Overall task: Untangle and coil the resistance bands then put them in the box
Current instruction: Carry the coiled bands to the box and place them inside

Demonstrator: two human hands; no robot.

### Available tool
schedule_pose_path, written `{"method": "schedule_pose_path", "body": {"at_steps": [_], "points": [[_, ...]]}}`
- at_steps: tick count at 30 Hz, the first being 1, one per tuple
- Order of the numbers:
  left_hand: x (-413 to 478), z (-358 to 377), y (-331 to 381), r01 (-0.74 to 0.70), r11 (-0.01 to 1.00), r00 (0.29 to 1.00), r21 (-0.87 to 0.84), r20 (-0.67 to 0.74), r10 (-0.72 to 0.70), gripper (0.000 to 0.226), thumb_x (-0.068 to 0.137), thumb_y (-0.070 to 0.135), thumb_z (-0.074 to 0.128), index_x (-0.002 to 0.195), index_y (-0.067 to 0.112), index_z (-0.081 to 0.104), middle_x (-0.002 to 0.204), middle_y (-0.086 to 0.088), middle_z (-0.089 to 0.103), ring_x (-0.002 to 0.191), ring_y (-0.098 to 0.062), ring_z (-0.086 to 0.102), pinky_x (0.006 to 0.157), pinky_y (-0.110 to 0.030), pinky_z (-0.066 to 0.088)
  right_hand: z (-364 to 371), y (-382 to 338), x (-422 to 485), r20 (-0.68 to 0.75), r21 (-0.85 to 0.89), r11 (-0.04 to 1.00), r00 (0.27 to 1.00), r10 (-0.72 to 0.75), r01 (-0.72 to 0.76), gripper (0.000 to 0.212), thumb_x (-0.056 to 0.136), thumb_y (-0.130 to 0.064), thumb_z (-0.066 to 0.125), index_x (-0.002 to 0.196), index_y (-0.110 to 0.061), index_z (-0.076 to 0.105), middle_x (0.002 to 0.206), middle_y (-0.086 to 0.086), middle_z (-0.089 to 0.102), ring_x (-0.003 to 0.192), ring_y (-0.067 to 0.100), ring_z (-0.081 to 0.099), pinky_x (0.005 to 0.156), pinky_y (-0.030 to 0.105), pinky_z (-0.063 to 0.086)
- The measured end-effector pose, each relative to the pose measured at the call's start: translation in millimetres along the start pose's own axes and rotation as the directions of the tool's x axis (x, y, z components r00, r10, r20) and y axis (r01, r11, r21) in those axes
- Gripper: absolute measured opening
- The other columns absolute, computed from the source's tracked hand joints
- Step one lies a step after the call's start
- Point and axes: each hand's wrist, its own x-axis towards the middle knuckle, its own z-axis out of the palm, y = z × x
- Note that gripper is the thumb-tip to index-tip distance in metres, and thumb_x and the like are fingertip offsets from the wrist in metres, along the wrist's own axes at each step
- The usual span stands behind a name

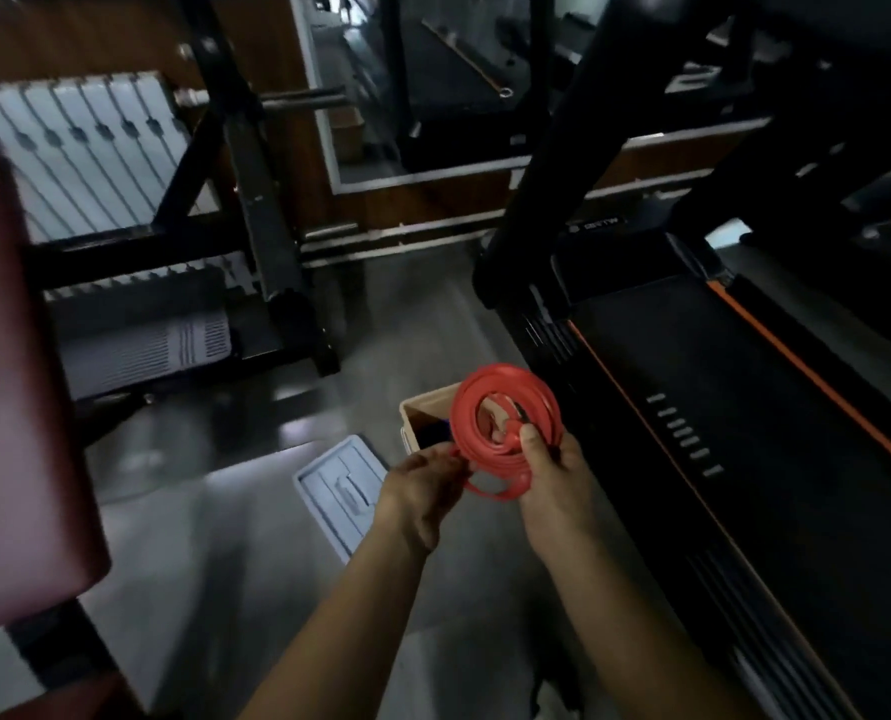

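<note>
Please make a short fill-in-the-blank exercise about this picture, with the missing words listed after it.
1. Both hands hold a coiled rubber resistance band whose colour is ____.
2. The beige open box stands on the floor, and the band is held ____ it.
3. The grey plastic lid lies on the floor to the ____ of the box.
4. The right hand pinches the coil with its ____ on the near side.

Missing words: red; above; left; thumb

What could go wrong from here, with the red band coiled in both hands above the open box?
The red band could spring open: the right hand pinches the coil while the left hand grips only a loose loop at its lower edge. The box is partly hidden behind the coil, so a drop might miss it and land on the floor or the lid.
</note>
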Motion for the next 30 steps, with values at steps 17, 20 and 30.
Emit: {"method": "schedule_pose_path", "body": {"at_steps": [17,20,30], "points": [[190,41,-11,0.010,0.987,0.909,-0.163,-0.410,-0.077,0.009,0.088,0.004,0.057,0.087,-0.004,0.057,0.067,-0.015,0.062,0.045,-0.015,0.060,0.043,-0.020,0.049,9,77,213,0.321,-0.324,0.866,0.817,0.478,-0.379,0.031,0.087,-0.026,0.060,0.116,-0.018,0.056,0.108,0.006,0.068,0.098,0.022,0.065,0.078,0.032,0.051],[242,47,-13,0.050,0.985,0.912,-0.166,-0.393,-0.113,0.010,0.089,0.002,0.055,0.092,-0.007,0.057,0.073,-0.017,0.061,0.050,-0.016,0.061,0.046,-0.022,0.050,13,92,264,0.265,-0.366,0.815,0.789,0.554,-0.449,0.028,0.087,-0.026,0.059,0.114,-0.019,0.056,0.105,0.006,0.068,0.096,0.023,0.065,0.081,0.036,0.052],[451,37,-79,0.216,0.912,0.826,-0.348,-0.433,-0.361,0.019,0.085,0.003,0.060,0.101,-0.007,0.059,0.076,-0.016,0.063,0.061,-0.020,0.061,0.051,-0.024,0.050,13,227,427,0.182,-0.407,0.682,0.678,0.713,-0.608,0.016,0.092,-0.013,0.051,0.106,-0.017,0.059,0.099,0.005,0.069,0.091,0.019,0.066,0.080,0.032,0.052]]}}
